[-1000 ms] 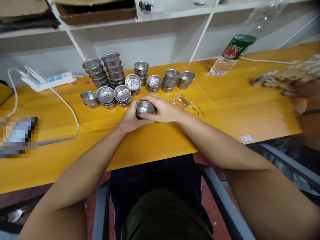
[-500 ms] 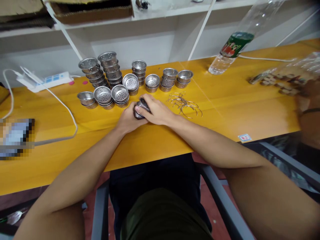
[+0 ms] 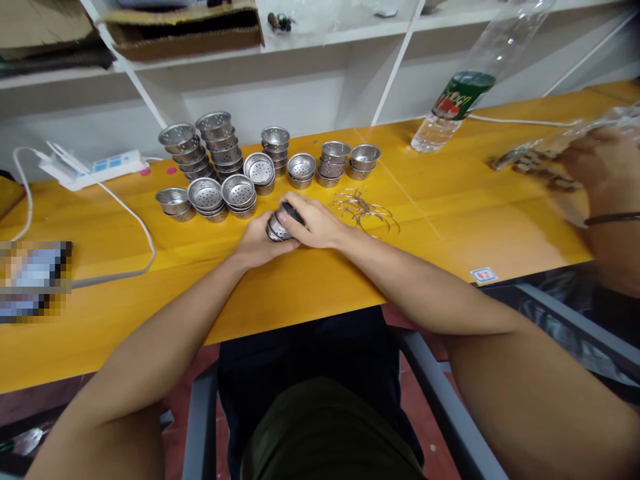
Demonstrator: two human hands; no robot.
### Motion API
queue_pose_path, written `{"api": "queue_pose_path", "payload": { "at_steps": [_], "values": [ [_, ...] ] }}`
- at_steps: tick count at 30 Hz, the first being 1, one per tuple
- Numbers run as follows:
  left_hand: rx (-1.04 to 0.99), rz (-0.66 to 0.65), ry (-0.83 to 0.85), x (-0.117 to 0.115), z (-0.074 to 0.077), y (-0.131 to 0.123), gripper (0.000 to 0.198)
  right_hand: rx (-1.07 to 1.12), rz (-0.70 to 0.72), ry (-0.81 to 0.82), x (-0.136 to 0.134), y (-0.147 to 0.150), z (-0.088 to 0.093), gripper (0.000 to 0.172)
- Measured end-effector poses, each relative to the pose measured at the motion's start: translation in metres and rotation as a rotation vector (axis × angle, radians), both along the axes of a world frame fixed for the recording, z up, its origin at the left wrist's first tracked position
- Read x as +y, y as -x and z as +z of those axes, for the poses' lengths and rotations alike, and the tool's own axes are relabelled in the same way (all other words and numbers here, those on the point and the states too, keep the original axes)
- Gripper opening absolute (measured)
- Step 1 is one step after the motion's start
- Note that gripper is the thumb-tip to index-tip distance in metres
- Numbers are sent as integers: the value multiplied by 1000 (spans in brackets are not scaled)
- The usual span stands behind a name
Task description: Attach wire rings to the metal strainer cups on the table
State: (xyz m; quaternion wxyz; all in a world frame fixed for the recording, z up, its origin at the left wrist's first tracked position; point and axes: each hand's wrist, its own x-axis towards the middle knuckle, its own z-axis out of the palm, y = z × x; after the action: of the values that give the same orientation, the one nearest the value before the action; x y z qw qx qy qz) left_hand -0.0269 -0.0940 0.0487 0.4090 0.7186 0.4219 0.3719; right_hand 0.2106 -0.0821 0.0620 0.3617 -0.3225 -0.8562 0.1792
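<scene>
I see the left hand (image 3: 256,241) curled around a small, round, silver perforated metal cup (image 3: 278,230), and the right hand (image 3: 316,221) clasped over its other side, thumb against it; both are bent only as wide as the piece. It is tilted between them, midway between the front and back edges of the yellow worktop (image 3: 310,287); whether others are nested in it I cannot tell. Just beyond, toward the back edge, I have stacked silver perforated metal cups (image 3: 239,191). Beside the right wrist lie thin, curved metal wires (image 3: 367,212). Farther right, near the back edge, stands a clear plastic bottle with a green label (image 3: 463,97); toward the right end, a co-worker's hand (image 3: 607,160)
</scene>
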Motion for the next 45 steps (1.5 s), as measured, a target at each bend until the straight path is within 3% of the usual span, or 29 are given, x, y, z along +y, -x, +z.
{"api": "queue_pose_path", "payload": {
  "at_steps": [5, 10, 16, 26, 29, 32, 34, 38, 41, 45],
  "values": [
    [-90, -90, 27, -4, 4, 0, 67, 68, 67, -80, 3, 0, 0, 66],
    [-76, 4, -22, 0, 2, 8, 78, 213, -39, -122, 29, -27, 6, 73],
    [-118, 51, -91, 8, -6, 12, 87, -75, -111, 36, 53, -62, 1, 96],
    [-150, 101, -179, 17, -19, 16, 99, -244, -205, 167, 52, -44, -15, 99],
    [-142, 85, -193, 21, -23, 18, 109, -183, -211, 165, 51, -48, -9, 105],
    [-118, 110, -236, 24, -28, 20, 123, -77, -270, 96, 41, -49, 5, 92],
    [-66, 138, -222, 24, -30, 19, 116, -9, -262, 35, 29, -43, 14, 87],
    [-7, 162, -137, 18, -29, 16, 90, -16, -65, -10, 1, -14, 16, 103],
    [14, 151, -132, 12, -20, 12, 80, -55, -74, 8, -10, 5, 7, 86],
    [9, 17, -36, 4, -1, 9, 70, -9, -25, -16, -4, 9, -1, 69]
  ]
}}
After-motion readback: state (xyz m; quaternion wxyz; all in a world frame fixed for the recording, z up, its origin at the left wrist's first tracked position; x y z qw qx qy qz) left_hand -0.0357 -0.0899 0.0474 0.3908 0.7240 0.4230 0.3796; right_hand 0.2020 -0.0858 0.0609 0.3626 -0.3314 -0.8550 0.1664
